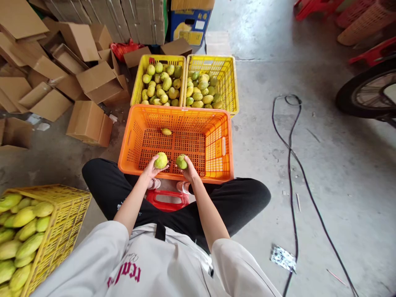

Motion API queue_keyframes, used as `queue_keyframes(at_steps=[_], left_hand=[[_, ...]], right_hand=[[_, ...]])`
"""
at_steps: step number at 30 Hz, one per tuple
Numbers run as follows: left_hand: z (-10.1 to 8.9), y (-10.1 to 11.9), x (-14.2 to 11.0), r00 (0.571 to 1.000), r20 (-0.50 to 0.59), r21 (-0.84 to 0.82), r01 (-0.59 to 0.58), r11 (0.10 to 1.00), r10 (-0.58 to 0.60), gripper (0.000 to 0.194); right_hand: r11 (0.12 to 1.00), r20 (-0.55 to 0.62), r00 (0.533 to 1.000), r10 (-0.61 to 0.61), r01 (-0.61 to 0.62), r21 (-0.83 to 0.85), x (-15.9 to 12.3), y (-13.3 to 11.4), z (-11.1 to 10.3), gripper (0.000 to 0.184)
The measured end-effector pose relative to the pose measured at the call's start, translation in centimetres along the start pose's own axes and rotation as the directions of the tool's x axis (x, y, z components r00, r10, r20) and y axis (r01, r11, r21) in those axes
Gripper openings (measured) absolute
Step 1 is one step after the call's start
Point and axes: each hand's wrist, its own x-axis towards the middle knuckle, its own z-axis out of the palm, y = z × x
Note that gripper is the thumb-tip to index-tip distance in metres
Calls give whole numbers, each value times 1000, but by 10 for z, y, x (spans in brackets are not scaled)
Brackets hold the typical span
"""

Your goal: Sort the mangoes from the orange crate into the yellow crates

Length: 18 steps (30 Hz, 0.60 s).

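Note:
My left hand (pixel 152 167) holds a round yellow-green fruit (pixel 160 160), of a papaya or mango look, over the near side of an orange plastic crate (pixel 176 175). Close by on the right, my right hand (pixel 189 168) has its fingers around a smaller, greener fruit (pixel 181 161). The two fruits are apart. On the crate's slatted floor lies a single small yellow fruit (pixel 166 131). Behind the orange crate, touching it, stand two yellow crates, the left one (pixel 132 88) and the right one (pixel 235 88), each with many similar fruits inside.
A yellow crate (pixel 69 218) full of longer fruits stands at the lower left. Cardboard boxes (pixel 88 121) are heaped at the upper left. A black cable (pixel 290 165) loops over the floor on the right, near a wheel (pixel 368 93). A red stool (pixel 167 201) is between my legs.

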Motion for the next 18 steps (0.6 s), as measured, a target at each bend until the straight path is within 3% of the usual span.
queue_keyframes(at_steps=[3, 7, 10, 13, 15, 18], left_hand=[[4, 3, -2, 998, 6, 17, 60, 998, -60, 36], [14, 8, 0, 987, -55, 13, 151, 988, -150, 41], [19, 10, 6, 962, -168, -47, 209, 977, -214, 38], [20, 10, 14, 915, -310, -117, 232, 966, -257, 32], [20, 10, 19, 884, -385, -155, 221, 963, -265, 26], [25, 16, 29, 846, -439, -197, 238, 951, -303, 23]], right_hand=[[999, -21, 999, 31, -31, -44, -3, -1, 2, 27], [974, -110, 976, 189, -200, -107, 0, -3, 9, 32], [958, -289, 928, 234, -270, -91, 9, -1, 13, 31], [960, -501, 833, 233, -278, -16, 17, 2, 13, 19], [952, -549, 788, 279, -303, 48, 20, 1, 11, 18], [932, -516, 786, 340, -356, 72, 23, -11, 11, 22]])
